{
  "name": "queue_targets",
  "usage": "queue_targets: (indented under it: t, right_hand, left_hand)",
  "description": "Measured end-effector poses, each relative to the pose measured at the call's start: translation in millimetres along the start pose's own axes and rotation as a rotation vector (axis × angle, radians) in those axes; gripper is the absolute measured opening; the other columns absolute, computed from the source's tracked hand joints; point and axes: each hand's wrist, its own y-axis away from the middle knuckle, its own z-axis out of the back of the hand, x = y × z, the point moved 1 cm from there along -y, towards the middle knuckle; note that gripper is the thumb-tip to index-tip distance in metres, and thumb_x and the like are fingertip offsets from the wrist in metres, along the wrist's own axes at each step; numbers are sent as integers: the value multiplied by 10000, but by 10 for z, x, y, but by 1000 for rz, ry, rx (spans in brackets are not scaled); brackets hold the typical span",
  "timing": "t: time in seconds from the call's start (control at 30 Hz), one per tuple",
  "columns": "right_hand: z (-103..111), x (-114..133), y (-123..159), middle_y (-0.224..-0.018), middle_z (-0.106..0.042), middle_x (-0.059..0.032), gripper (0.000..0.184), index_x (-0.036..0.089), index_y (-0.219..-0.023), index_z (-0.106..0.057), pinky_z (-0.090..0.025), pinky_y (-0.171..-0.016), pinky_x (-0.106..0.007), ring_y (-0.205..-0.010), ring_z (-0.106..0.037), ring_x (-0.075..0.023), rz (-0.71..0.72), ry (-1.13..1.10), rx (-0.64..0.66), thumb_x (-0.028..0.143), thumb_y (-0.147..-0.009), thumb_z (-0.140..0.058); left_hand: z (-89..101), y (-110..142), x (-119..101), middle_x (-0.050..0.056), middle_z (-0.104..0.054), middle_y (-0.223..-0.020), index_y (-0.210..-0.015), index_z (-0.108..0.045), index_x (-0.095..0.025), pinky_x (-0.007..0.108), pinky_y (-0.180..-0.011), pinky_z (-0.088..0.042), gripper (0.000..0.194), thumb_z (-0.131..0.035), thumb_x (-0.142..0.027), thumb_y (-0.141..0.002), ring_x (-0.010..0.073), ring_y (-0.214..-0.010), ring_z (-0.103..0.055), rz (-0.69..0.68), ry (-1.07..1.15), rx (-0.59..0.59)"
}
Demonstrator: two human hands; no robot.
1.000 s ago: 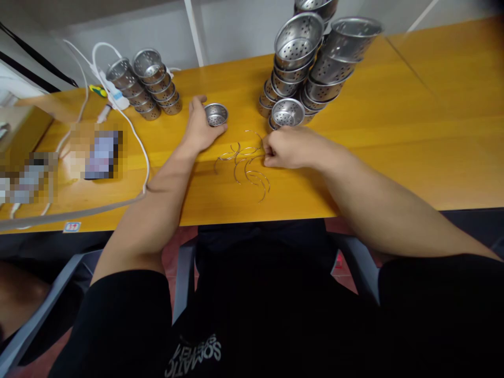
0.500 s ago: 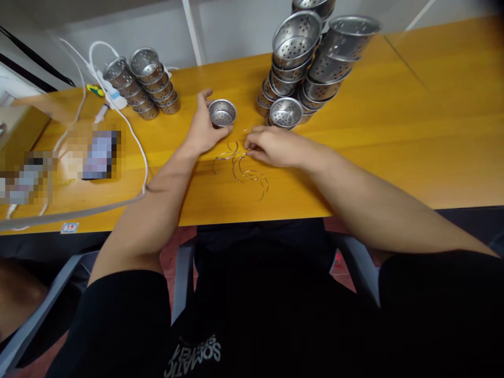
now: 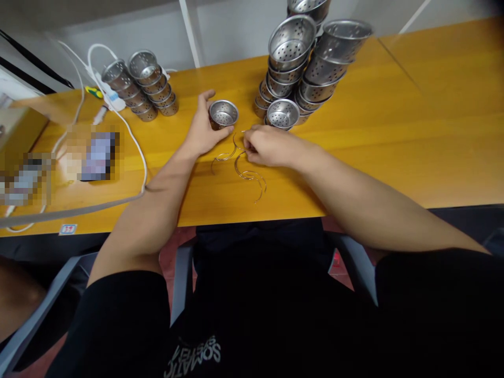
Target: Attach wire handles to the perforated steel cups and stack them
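Note:
A small perforated metal cup (image 3: 223, 113) stands upright on the table. My left hand (image 3: 205, 126) is curled round its left side, thumb at the front and index finger pointing away from me. Just right of it, my right hand (image 3: 264, 145) is closed in a pinch above the tabletop. A thin wire end (image 3: 243, 131) shows at its fingertips; the rest is hidden by the hand. Several thin curved metal wires (image 3: 248, 176) lie loosely on the table below and left of the right hand.
Tall stacks of perforated metal cups (image 3: 289, 47) stand behind my right hand, with a single cup (image 3: 282, 113) in front. Shorter stacks (image 3: 149, 79) stand at the back left. A white cable (image 3: 137, 139) loops across the left side near a phone (image 3: 98, 156).
My right hand's fingers have closed together, and some wires beside it have shifted. My left hand stays at the cup. The whole view has moved slightly.

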Motion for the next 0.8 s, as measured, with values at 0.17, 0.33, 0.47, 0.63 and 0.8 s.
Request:
queue_targets:
  t: [0.17, 0.33, 0.47, 0.63, 0.8]
  right_hand:
    - [15, -38, 26, -1110, -902, -160, 182, 203, -1212, -875, -618, -959, -487, -1097, -858, -392, -11, 21, 43, 189, -1072, -760]
    - [2, -25, 34, -1242, -903, -199, 180, 205, -1262, -849, -596, -940, -482, -1147, -855, -408, 20, 54, 34, 267, -1121, -755]
    - [-5, -18, 42, -1152, -878, -153, 159, 201, -1226, -804, -549, -913, -435, -1014, -810, -331, 43, -89, -47, 154, -1103, -716]
    - [-43, -80, 37, -1064, -852, -58, 206, 233, -1207, -775, -569, -902, -375, -887, -719, -238, 107, -388, -107, 100, -1066, -705]
    - [-93, -180, 21, -1195, -874, -111, 303, 204, -1397, -869, -615, -992, -419, -988, -762, -275, 139, -412, -209, 213, -1138, -712]
  left_hand:
    - [-7, -5, 16, 168, -815, -1579, -1744, -531, -344, 684, -1487, -619, 1127, -1146, -407, -801, 464, -1584, -804, 15, 21, -5]
    - [6, -5, 15, 152, -813, -1598, -1720, -539, -384, 699, -1482, -620, 1109, -1151, -473, -799, 467, -1605, -787, 21, 22, -3]
    - [33, -18, 49, 165, -795, -1629, -1718, -539, -381, 704, -1498, -593, 1149, -1170, -544, -772, 492, -1652, -754, -11, 28, 0]
    - [40, -7, 3, 157, -782, -1693, -1687, -560, -396, 697, -1517, -589, 1112, -1163, -506, -759, 490, -1694, -727, 8, 37, -23]
    - [39, 18, -87, 176, -709, -1839, -1660, -557, -360, 675, -1589, -531, 1099, -1155, -447, -742, 494, -1811, -648, 16, 11, -42]
